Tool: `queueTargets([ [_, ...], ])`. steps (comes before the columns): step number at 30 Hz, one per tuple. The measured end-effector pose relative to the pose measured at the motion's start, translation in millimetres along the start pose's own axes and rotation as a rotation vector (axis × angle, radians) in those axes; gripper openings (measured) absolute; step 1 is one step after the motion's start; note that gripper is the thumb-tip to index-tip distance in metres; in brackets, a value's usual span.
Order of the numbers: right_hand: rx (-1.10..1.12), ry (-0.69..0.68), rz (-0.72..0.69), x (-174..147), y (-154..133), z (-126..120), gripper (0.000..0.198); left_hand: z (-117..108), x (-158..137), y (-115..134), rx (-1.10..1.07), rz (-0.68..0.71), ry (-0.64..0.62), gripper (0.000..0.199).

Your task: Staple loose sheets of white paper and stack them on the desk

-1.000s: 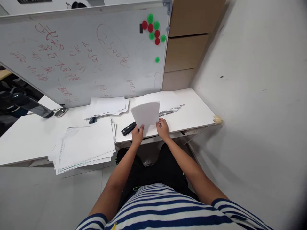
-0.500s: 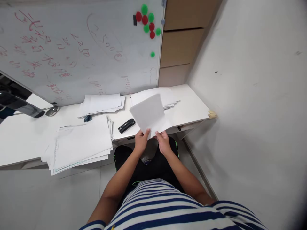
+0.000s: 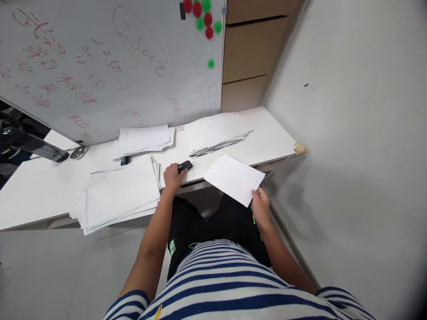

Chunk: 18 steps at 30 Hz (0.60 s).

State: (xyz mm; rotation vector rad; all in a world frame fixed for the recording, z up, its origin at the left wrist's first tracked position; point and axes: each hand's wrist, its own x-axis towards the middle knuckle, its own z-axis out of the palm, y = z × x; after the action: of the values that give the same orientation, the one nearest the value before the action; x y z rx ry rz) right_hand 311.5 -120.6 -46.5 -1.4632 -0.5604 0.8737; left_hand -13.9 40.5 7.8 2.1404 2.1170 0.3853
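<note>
My left hand (image 3: 173, 177) is closed around the black stapler (image 3: 185, 166), which lies near the front edge of the white desk (image 3: 267, 129). Part of the stapler is hidden under my fingers. My right hand (image 3: 260, 203) pinches white paper (image 3: 234, 176) by its near right corner. The paper is held flat and slightly tilted, its left end over the desk's front edge. Whether it is one sheet or a few I cannot tell. Just beyond it lies a stack of papers (image 3: 213, 131).
A large stack of papers (image 3: 122, 193) overhangs the desk's front edge at left. Behind it are another paper pile (image 3: 144, 137) and a small dark object (image 3: 125, 160). A whiteboard (image 3: 143, 89) with magnets stands at the back; a wall (image 3: 360, 155) closes off the right.
My left hand has let go of the paper and moved left onto the stapler. My right hand has carried the paper to the right and lowered it, turning it flatter.
</note>
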Motion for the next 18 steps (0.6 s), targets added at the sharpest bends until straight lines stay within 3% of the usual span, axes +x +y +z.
queueTargets([
  [7, 0.028, -0.085, 0.05, 2.3, -9.8, 12.0, 0.035, 2.1, -9.1, -0.8, -0.159, 0.301, -0.062, 0.03],
  [18, -0.187, -0.369, -0.02, 25.4, -25.9, 49.7, 0.04, 0.8, -5.3, 5.3, -0.169, 0.371, -0.104, 0.034],
])
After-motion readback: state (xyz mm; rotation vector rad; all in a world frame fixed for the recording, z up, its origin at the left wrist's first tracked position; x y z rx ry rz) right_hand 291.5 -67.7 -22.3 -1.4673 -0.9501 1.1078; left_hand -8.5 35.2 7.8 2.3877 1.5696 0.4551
